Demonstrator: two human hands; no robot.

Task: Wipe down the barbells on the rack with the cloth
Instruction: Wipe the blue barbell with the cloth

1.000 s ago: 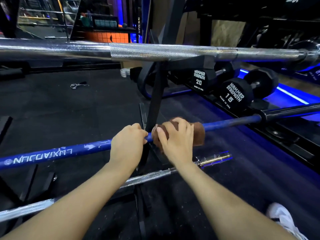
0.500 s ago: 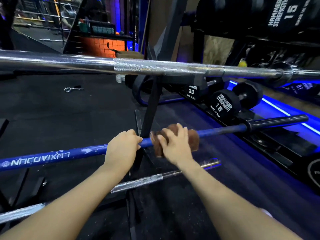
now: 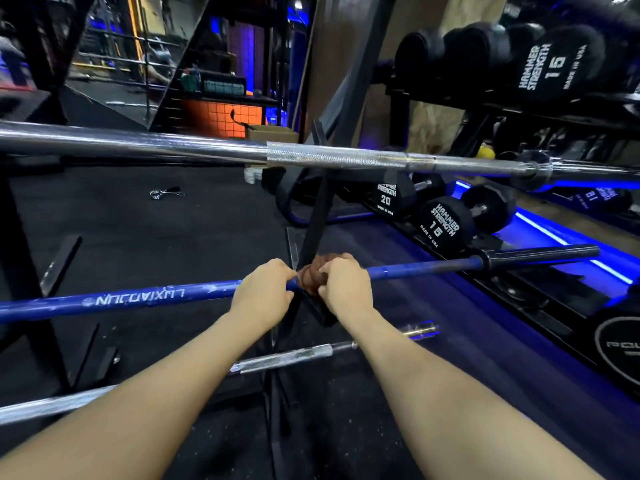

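Observation:
A blue barbell (image 3: 138, 299) lies across the middle of the black rack (image 3: 317, 220). My left hand (image 3: 263, 292) grips the blue bar just left of the rack's upright. My right hand (image 3: 346, 285) holds a brown cloth (image 3: 310, 275) bunched around the same bar, right beside the left hand. Most of the cloth is hidden under my fingers. A chrome barbell (image 3: 311, 155) rests on the level above. Another chrome bar (image 3: 284, 358) lies on the level below my forearms.
Black dumbbells (image 3: 443, 223) marked 20 and 15 sit on a low rack at the right, with more dumbbells (image 3: 554, 60) on a shelf above. A metal clip (image 3: 166, 192) lies on the black rubber floor. A black weight plate (image 3: 620, 348) stands at the right edge.
My right hand has slid the cloth left along the blue bar, up against my left hand, and the cloth is more bunched. The view has drawn back and tilted up.

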